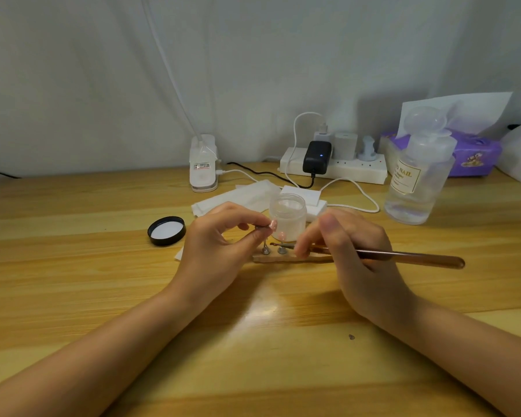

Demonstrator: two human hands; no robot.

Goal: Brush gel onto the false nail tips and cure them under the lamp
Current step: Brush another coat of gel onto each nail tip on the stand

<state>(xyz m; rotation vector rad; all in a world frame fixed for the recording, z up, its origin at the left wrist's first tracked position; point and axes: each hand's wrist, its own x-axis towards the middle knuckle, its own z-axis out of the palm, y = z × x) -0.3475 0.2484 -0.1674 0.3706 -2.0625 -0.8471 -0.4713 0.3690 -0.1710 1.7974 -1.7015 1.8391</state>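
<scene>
My left hand (220,236) pinches a small metal stand with a pink false nail tip (272,224) on its end, raised just above the table. My right hand (349,251) holds a rose-gold gel brush (409,256) like a pen, its dark tip pointing left, close under the held nail. Two more metal stands (273,250), one bearing a pink tip, stand on a narrow holder strip (283,259) between my hands. An open frosted gel jar (288,216) is right behind them. The white curing lamp (203,164) stands at the back of the table.
The jar's black lid (166,231) lies upturned at the left. White wipes (241,195) lie behind the jar. A power strip (334,167) with plugs and cables runs along the wall. A clear liquid bottle (418,173) and a purple tissue pack (469,155) stand at the right.
</scene>
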